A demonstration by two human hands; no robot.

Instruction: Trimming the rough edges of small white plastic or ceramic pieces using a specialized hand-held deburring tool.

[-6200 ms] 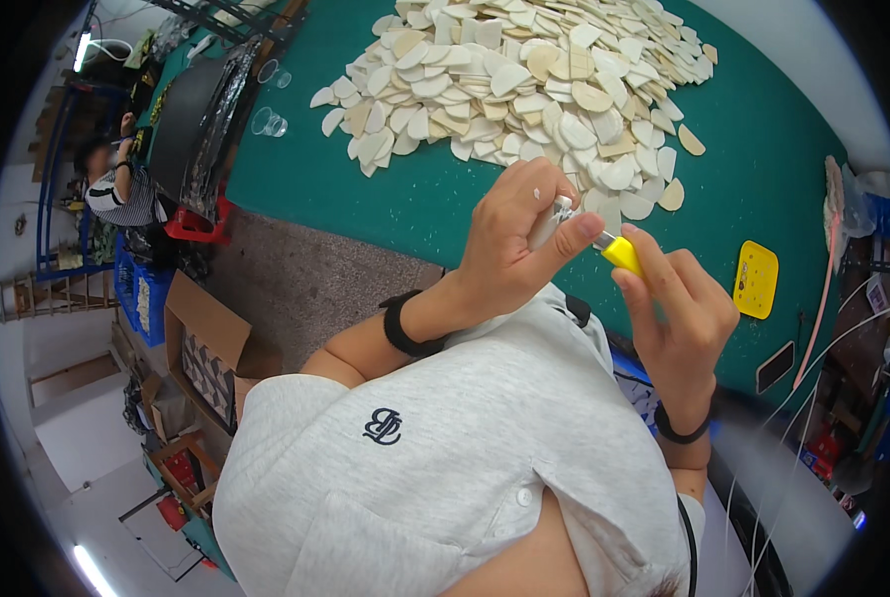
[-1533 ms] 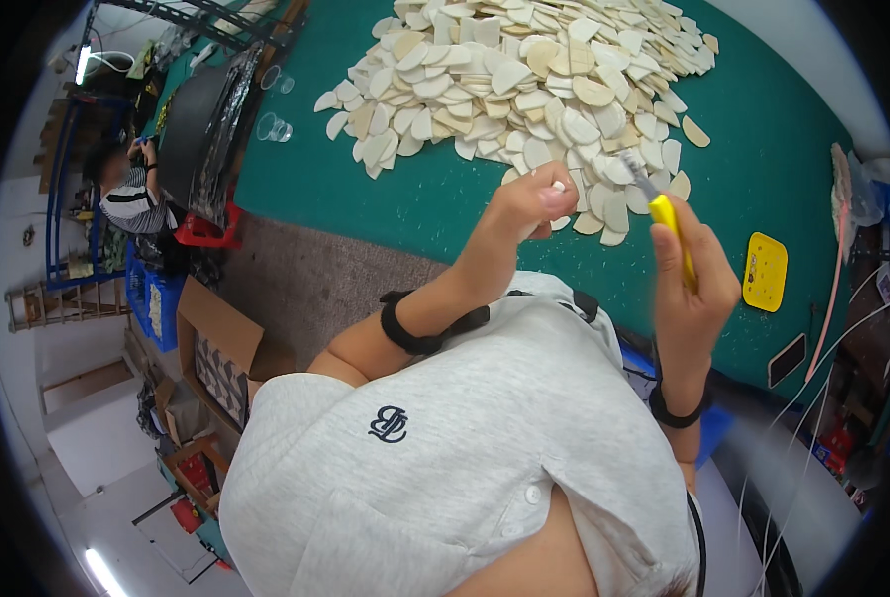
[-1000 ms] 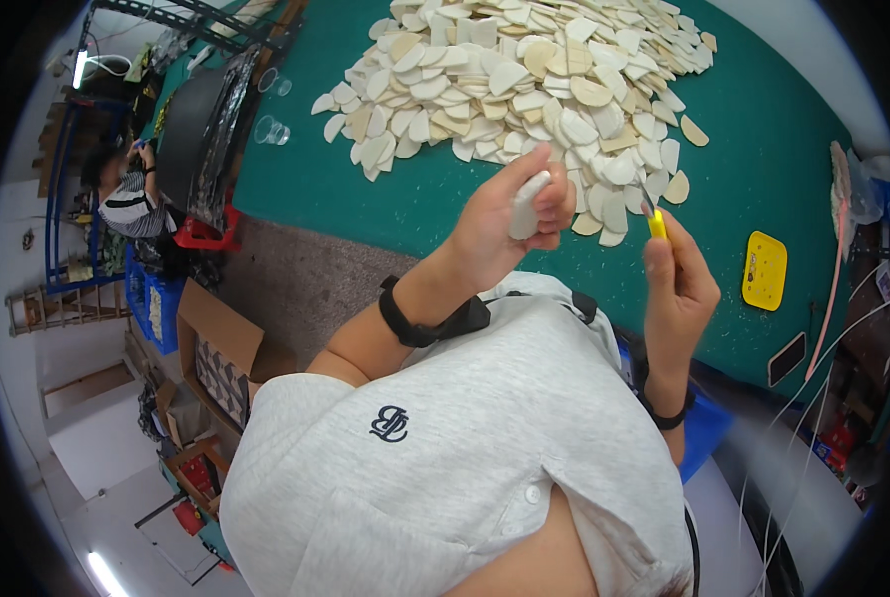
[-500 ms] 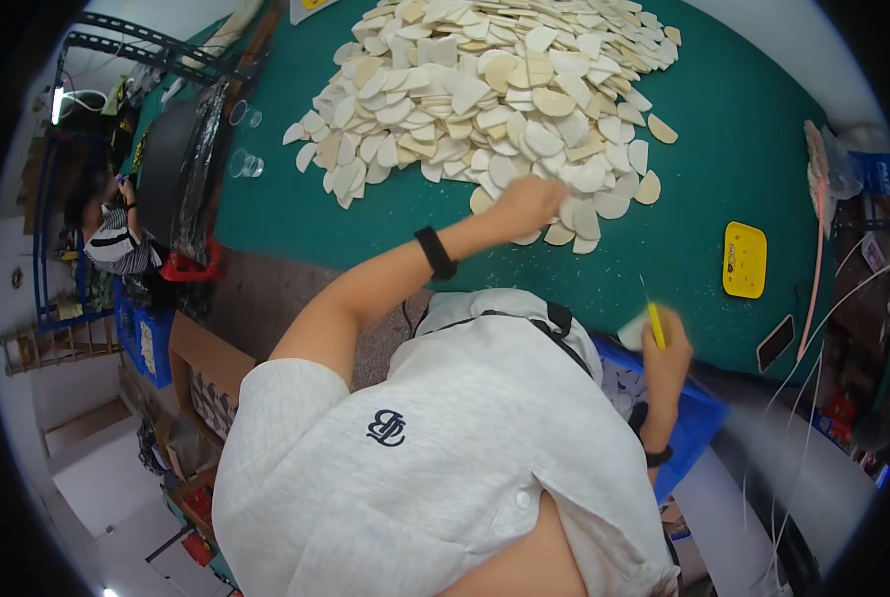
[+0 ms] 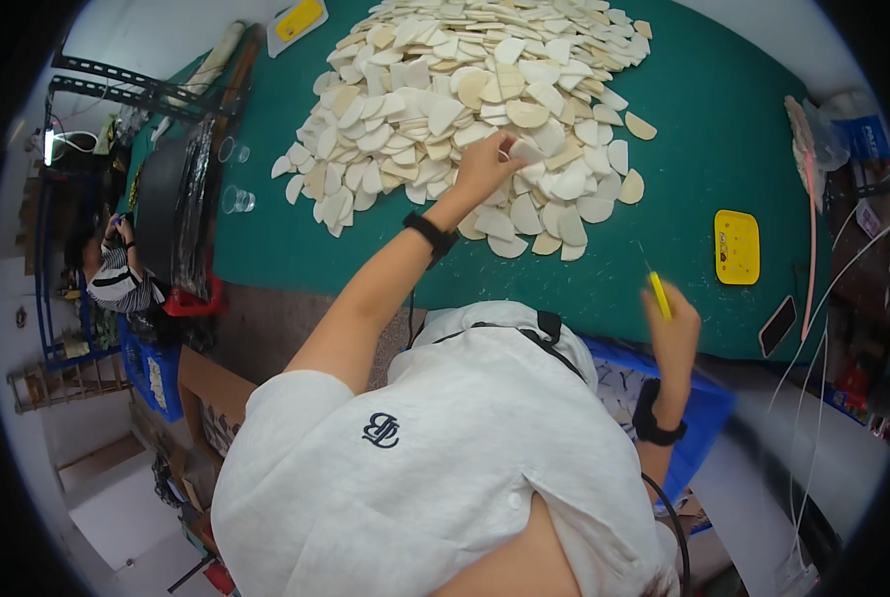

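Observation:
A big heap of white and cream half-round pads (image 5: 445, 99) lies on the green table (image 5: 305, 259). At the heap's near side my left hand (image 5: 488, 169) pinches one white pad (image 5: 526, 151) between thumb and fingers. To the right, above the table's near edge, my right hand (image 5: 676, 323) is closed around a yellow-handled tool (image 5: 661, 297). A thin metal tip points up and away from that handle; its exact kind is too small to tell. The fingers of the right hand are slightly blurred.
A yellow tray (image 5: 737, 247) and a phone (image 5: 777, 326) lie at the right. Clear plastic cups (image 5: 237, 200) stand at the left. Below the near edge hangs an open blue bag (image 5: 708, 408) with pieces inside. Another person (image 5: 121, 269) is at the far left.
My left hand has shifted up and left over the heap, and a pad now shows in its fingers. The white piece beside my right hand is gone; that hand has risen slightly.

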